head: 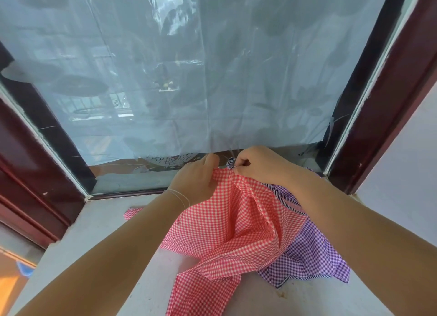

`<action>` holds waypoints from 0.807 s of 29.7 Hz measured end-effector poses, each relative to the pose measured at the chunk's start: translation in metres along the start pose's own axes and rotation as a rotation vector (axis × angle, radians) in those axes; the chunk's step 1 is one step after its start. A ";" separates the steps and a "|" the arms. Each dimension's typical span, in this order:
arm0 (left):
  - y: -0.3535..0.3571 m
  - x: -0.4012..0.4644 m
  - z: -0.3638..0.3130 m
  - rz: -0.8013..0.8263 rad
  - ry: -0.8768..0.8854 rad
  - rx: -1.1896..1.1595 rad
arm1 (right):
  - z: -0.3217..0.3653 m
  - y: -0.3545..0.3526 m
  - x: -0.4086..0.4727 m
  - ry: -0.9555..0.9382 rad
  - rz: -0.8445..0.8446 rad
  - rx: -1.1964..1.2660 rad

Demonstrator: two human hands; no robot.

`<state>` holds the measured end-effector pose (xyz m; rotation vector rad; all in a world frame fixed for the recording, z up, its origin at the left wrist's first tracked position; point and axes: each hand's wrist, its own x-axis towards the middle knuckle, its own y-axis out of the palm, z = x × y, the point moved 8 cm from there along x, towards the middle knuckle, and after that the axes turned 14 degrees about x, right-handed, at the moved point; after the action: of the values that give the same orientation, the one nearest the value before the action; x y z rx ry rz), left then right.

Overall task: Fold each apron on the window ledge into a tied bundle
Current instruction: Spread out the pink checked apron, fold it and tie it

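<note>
Both hands, left hand and right hand, pinch the red checked apron top edge.

Two aprons on ledge — overlapping, before window.

The apron gathered under the left hand is red-and-white gingham. Beneath the right hand lies a purple-and-white checked apron with a dark striped trim. Beyond both hands, the window frame is dark maroon.
</note>
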<state>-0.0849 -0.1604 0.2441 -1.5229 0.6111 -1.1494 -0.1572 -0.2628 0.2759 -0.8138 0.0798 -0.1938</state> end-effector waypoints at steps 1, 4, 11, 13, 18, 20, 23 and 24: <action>0.002 -0.001 0.005 -0.008 -0.030 -0.020 | 0.000 -0.002 0.000 0.003 -0.008 0.012; 0.011 -0.007 0.023 0.007 -0.173 -0.197 | -0.002 -0.007 -0.001 0.004 -0.025 0.032; 0.019 -0.017 0.029 0.666 -0.156 -0.820 | -0.005 -0.007 -0.012 0.025 0.111 0.072; 0.013 -0.022 0.037 0.833 -0.118 -0.741 | -0.005 -0.005 -0.016 0.036 0.177 0.077; -0.004 0.017 0.082 0.387 -0.355 -0.043 | 0.007 0.009 -0.023 0.029 0.335 0.137; -0.008 0.022 0.091 0.233 -0.427 0.135 | 0.010 0.013 -0.024 0.028 0.371 0.173; -0.015 0.022 0.073 0.116 -0.413 0.212 | 0.004 0.011 -0.023 0.062 0.336 0.258; -0.014 0.021 0.058 0.137 -0.373 0.085 | 0.002 0.010 -0.024 0.071 0.326 0.271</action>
<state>-0.0270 -0.1483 0.2672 -1.5456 0.3996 -0.7515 -0.1787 -0.2503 0.2696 -0.5144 0.2460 0.0748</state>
